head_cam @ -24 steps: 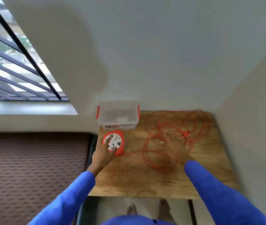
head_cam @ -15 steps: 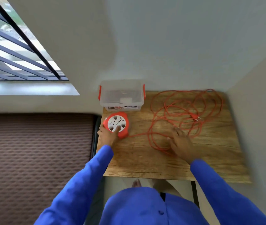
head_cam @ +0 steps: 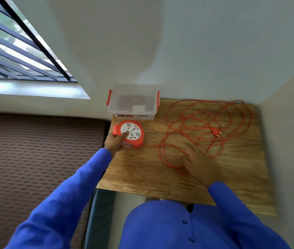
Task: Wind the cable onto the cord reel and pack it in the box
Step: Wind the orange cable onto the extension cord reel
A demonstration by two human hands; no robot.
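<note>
**Winding not yet begun**

While the cable (head_cam: 205, 130) is lying in loose loops across the table (head_cam: 160, 177) at about two o'clock, the left hand (head_cam: 114, 143) is gripping the reel (head_cam: 129, 133) at eleven, fingers curled round its rim and a fingertip on the white face. The right hand (head_cam: 199, 164) is resting open on the nearest loops, grasping nothing. The box (head_cam: 132, 101), lid on, is sitting just beyond the reel at twelve. Nearly everything is left to do, I'd say. Its label is too blurred to read.
</note>
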